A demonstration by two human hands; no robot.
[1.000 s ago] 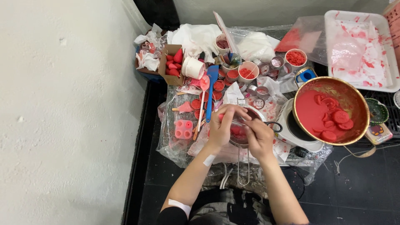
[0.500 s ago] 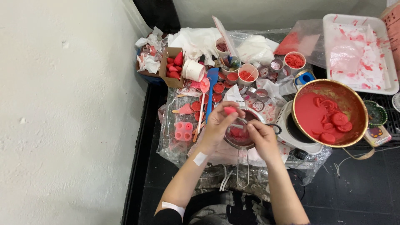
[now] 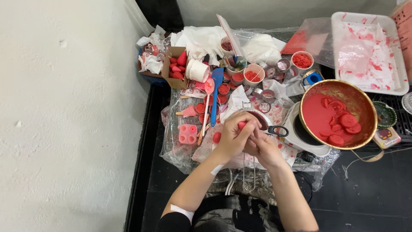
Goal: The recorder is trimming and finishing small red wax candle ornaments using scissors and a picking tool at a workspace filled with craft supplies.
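Cluttered table, hands hiding wax piece

Both hands have drawn closer together: the left hand now pinches a small red piece lifted from the strainer, the right hand pressed against it.

Hidden and cut-off parts

The left hand and right hand press together, covering most of the small red piece and part of the bowl; the grip cannot be told. The white tray and a plate are cut by the right edge.
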